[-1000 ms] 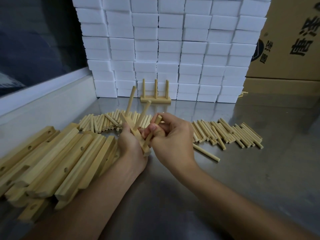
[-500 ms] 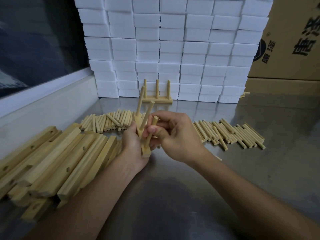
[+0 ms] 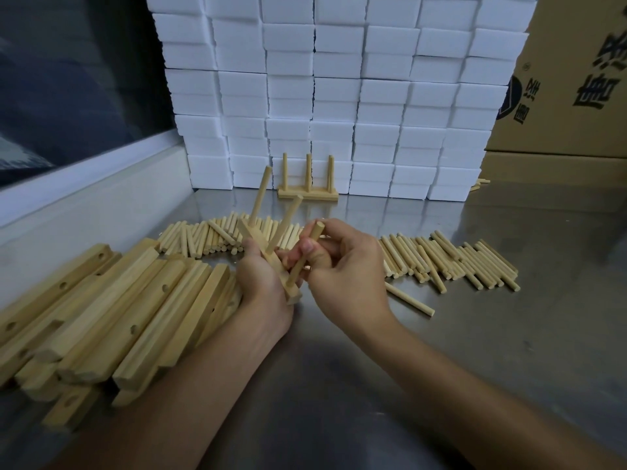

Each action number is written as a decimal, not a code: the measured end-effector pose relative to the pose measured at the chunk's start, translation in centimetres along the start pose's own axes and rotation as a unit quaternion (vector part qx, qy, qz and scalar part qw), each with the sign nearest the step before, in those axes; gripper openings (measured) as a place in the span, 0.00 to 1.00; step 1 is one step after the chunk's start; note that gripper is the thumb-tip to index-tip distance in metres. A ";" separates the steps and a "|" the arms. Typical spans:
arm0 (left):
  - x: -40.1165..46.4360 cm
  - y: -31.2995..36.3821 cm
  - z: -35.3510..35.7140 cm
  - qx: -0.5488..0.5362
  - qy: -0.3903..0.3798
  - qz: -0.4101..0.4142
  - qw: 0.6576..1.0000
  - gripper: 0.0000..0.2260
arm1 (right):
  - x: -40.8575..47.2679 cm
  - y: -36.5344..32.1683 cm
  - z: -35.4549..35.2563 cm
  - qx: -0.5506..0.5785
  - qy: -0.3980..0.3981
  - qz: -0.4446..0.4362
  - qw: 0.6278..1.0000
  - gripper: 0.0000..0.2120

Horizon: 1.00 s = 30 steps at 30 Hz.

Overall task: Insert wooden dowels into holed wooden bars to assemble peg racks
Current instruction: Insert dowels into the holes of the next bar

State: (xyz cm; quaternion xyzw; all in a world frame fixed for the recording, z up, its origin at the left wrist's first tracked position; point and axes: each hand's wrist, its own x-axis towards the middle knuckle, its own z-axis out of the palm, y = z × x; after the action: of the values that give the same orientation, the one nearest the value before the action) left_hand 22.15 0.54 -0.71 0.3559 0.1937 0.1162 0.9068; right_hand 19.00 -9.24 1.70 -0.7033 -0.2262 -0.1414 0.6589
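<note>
At the centre of the frame we see the left hand (image 3: 263, 283) curled around a pale holed wooden bar (image 3: 271, 266), gripping it from the left side. The bar's long axis runs from the upper left down to the lower right, its near end poking out below the palm. Two light wooden dowels (image 3: 261, 193) already stand in it, leaning up and to the right. The right hand (image 3: 342, 266) pinches a third light wooden dowel (image 3: 303, 257) between thumb and curled fingers, its lower tip seated at the bar's near end and its top pointing up and right.

Left of the hands lies a heap of pale holed wooden bars (image 3: 112, 317) on the grey metal table (image 3: 509, 334). Loose dowels (image 3: 451, 259) lie in rows behind and right of the hands. A finished three-peg rack (image 3: 308, 193) stands upright against stacked white foam blocks (image 3: 339, 96) at top centre. We see no containers holding parts.
</note>
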 end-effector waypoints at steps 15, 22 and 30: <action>-0.1 -0.1 -0.2 0.073 -0.061 0.046 0.994 0.13 | 4.0 -1.3 -5.0 0.033 0.000 0.132 0.991 0.06; -0.3 -0.2 -0.1 0.064 -0.049 0.064 0.995 0.11 | 4.4 0.8 -6.4 -0.093 -0.037 0.179 0.979 0.07; -0.5 -0.2 -0.1 0.062 -0.055 0.073 0.994 0.12 | 4.2 2.3 -6.9 -0.247 -0.097 0.133 0.955 0.07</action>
State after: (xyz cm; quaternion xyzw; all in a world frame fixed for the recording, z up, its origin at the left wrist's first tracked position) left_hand 21.71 0.31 -0.75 0.4308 0.1239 0.1501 0.8812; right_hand 24.43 -15.56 2.36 -0.8780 -0.1511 -0.0347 0.4528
